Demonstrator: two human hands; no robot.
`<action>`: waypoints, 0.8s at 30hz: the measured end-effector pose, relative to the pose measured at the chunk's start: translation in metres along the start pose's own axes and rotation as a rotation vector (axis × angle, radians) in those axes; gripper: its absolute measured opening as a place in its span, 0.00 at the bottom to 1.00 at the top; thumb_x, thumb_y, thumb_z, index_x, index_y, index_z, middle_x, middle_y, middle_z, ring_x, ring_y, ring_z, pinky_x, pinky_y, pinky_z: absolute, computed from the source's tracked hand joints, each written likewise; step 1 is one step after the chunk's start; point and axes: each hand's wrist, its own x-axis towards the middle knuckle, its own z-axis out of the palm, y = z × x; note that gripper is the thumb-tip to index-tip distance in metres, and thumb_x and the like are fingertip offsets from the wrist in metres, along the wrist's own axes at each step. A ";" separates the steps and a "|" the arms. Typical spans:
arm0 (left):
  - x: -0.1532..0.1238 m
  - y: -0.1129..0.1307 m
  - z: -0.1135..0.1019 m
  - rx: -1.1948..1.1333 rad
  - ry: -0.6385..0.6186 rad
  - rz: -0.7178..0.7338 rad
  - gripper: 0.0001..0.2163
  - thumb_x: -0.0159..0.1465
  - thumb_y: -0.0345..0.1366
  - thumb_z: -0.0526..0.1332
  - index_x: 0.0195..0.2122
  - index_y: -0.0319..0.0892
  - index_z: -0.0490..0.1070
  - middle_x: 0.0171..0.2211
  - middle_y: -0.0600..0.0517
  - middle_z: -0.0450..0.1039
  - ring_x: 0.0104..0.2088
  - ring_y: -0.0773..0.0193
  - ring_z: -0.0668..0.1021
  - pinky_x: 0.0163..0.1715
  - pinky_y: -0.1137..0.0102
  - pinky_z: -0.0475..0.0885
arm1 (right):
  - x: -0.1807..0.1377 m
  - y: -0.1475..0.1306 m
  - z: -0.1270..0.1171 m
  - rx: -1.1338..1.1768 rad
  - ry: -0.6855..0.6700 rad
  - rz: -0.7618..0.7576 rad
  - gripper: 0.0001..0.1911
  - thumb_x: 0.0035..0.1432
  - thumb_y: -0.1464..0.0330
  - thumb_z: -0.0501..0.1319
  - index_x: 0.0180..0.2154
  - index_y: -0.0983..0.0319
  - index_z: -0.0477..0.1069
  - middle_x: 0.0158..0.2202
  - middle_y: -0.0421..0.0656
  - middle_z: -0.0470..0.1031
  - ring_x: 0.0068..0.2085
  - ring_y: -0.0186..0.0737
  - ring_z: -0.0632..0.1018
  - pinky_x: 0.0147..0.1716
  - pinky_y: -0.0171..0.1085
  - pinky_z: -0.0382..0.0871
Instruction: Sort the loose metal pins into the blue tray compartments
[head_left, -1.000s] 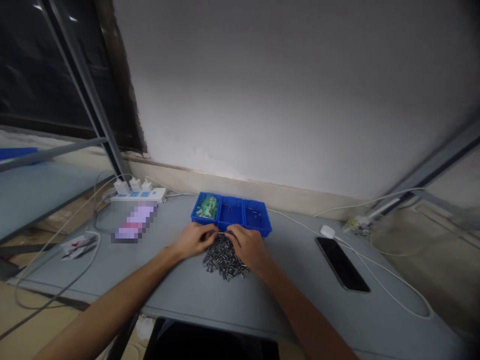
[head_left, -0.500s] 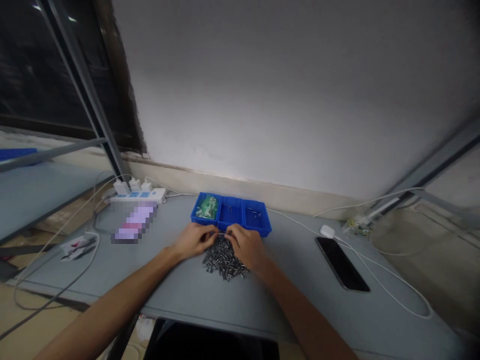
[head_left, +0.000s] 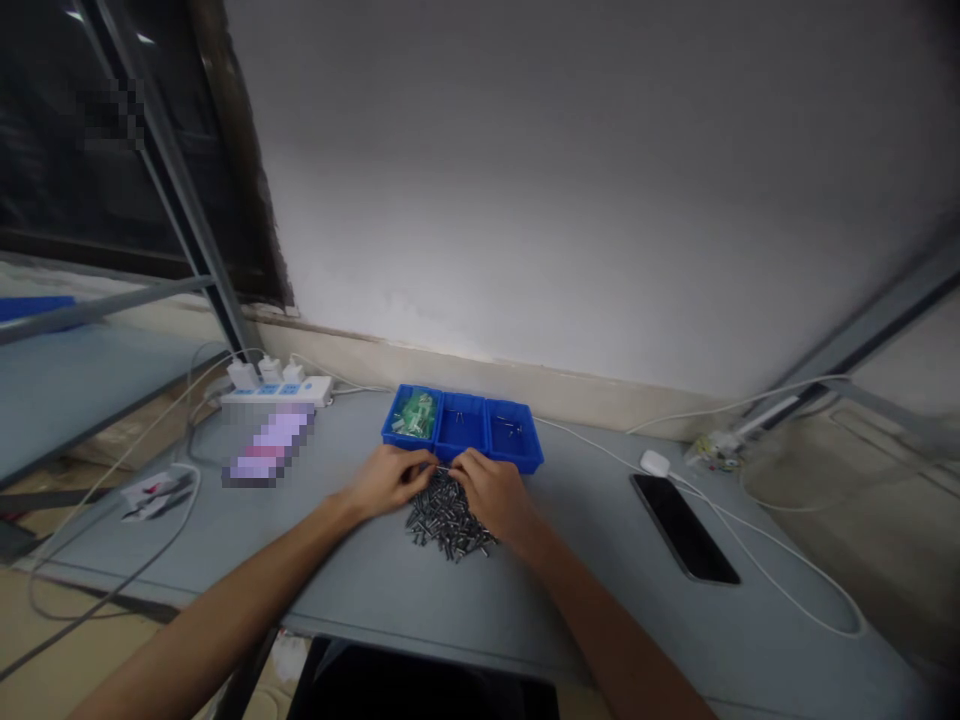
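My left hand [head_left: 388,480] and my right hand [head_left: 491,490] meet at the far edge of a pile of small metal pieces [head_left: 448,522], which look like rivets or screws. Between the pinched fingertips of both hands runs a thin metal pin [head_left: 443,468]; its ends are hidden by the fingers. Just behind the hands stand three joined blue bins [head_left: 464,428]. The left bin holds a clear bag with green and silvery contents [head_left: 417,413]. A few thin metal pins lie in the middle bin, and a few more in the right one [head_left: 510,428].
A dark phone [head_left: 684,528] and a white charging case [head_left: 655,463] lie at right beside a looping white cable. To the left are a power strip [head_left: 277,390], a blurred pink-purple screen [head_left: 271,443] and a crumpled wrapper [head_left: 154,495]. A wall rises behind the table.
My right fingers have shifted very slightly toward the left hand, and less of the pin shows between them. The pile and bins look the same.
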 end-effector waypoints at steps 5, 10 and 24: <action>0.000 -0.002 0.001 -0.010 0.009 0.016 0.11 0.70 0.37 0.56 0.43 0.43 0.78 0.20 0.57 0.71 0.21 0.69 0.71 0.27 0.74 0.62 | -0.001 0.000 0.000 0.021 -0.005 0.009 0.05 0.71 0.65 0.60 0.43 0.59 0.69 0.40 0.41 0.79 0.36 0.38 0.79 0.33 0.35 0.62; -0.001 -0.004 0.002 -0.008 -0.001 0.011 0.11 0.70 0.38 0.56 0.43 0.43 0.78 0.21 0.57 0.71 0.21 0.69 0.71 0.27 0.74 0.63 | 0.000 0.000 -0.001 0.015 -0.003 0.009 0.08 0.73 0.63 0.56 0.43 0.59 0.70 0.39 0.42 0.80 0.37 0.38 0.80 0.33 0.35 0.63; -0.001 -0.003 0.002 -0.017 -0.006 0.017 0.11 0.70 0.38 0.56 0.43 0.43 0.78 0.21 0.57 0.70 0.21 0.69 0.71 0.27 0.74 0.63 | 0.000 0.001 0.001 0.003 -0.004 0.002 0.06 0.73 0.65 0.56 0.45 0.59 0.70 0.40 0.42 0.80 0.37 0.38 0.80 0.33 0.34 0.63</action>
